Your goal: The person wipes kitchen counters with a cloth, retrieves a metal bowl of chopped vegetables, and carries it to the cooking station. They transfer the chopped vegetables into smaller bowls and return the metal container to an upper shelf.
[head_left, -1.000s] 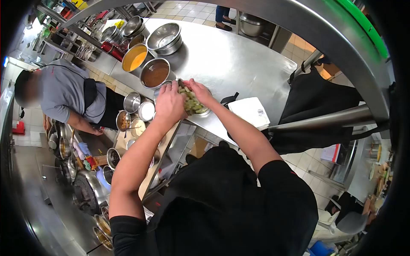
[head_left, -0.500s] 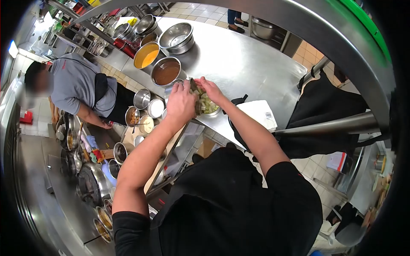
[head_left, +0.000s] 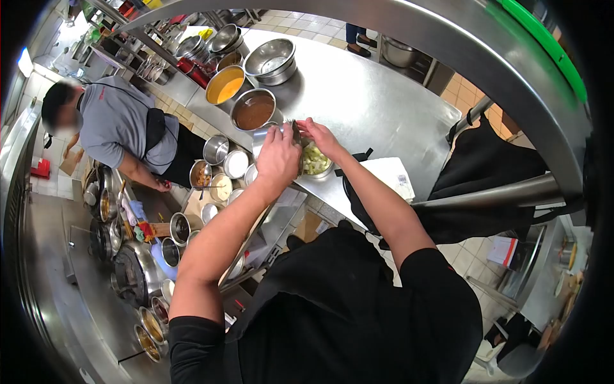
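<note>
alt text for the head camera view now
A left hand holds a tilted metal container, right hand at its rim, close to pale green pieces in a bowl on a steel counter. Another person in grey stands at picture left.

Commercial kitchen, steel counter (head_left: 384, 105), food-filled bowls (head_left: 254, 114), stove burner (head_left: 130, 276)
</note>
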`<state>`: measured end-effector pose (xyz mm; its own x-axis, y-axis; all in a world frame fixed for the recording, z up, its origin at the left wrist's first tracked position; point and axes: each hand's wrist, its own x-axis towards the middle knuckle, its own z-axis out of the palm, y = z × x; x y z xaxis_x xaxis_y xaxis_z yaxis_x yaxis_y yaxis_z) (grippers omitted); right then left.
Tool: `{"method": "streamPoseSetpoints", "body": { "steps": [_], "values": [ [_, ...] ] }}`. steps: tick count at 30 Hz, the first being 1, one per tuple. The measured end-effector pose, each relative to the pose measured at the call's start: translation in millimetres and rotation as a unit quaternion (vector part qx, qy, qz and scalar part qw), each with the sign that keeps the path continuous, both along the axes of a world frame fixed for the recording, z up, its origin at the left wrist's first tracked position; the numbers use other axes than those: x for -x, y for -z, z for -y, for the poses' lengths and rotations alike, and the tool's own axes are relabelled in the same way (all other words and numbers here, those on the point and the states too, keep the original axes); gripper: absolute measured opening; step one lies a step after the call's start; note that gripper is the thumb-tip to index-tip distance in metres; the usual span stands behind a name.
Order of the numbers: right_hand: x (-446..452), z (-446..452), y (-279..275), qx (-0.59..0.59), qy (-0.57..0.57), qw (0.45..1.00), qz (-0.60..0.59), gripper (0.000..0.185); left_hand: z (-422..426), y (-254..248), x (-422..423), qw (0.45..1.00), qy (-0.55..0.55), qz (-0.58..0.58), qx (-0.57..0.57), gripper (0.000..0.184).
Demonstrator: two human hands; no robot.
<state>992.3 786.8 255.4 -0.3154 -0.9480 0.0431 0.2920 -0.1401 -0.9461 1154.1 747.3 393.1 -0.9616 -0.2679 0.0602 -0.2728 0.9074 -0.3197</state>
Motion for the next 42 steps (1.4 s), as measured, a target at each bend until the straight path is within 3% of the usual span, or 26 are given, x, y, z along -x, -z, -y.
{"method": "streamPoseSetpoints", "body": {
  "steps": [8,29,32,35,36,39,40,42],
  "values": [
    [2.2,-9.5,-13.4,-0.026,-0.029,0.999,-0.007,0.078,-3.4,3.4,-2.3,0.999,0.019,0.008,0.030,0.024],
    [8.2,-8.2,-8.9,-0.030,-0.038,0.999,-0.014,0.078,-3.9,3.7,-1.8,0.999,-0.020,-0.007,0.032,0.023],
    [3.7,-10.8,-20.2,-0.020,-0.033,0.998,-0.054,0.069,-1.7,1.4,-11.1,0.998,-0.024,-0.053,-0.020,0.025],
    [1.1,-15.4,-28.6,0.007,-0.024,0.989,-0.143,0.061,0.4,-15.0,-40.9,0.974,-0.031,-0.176,-0.140,0.041],
    [0.7,-19.4,-34.3,-0.013,-0.034,0.993,-0.113,0.052,1.7,-13.9,-49.3,0.960,-0.045,-0.216,-0.173,0.052],
    [-8.5,-31.8,-57.9,0.004,-0.025,0.986,-0.168,0.049,8.9,-6.9,-79.7,0.885,-0.120,-0.280,-0.351,0.048],
    [-10.9,-37.1,-67.2,0.024,-0.013,0.987,-0.158,0.054,9.1,-1.4,-91.4,0.880,-0.110,-0.311,-0.342,0.050],
    [-4.9,-48.8,-80.7,-0.011,0.033,0.970,-0.242,0.055,8.9,17.7,-111.6,0.807,-0.128,-0.397,-0.418,0.052]
  ]
}}
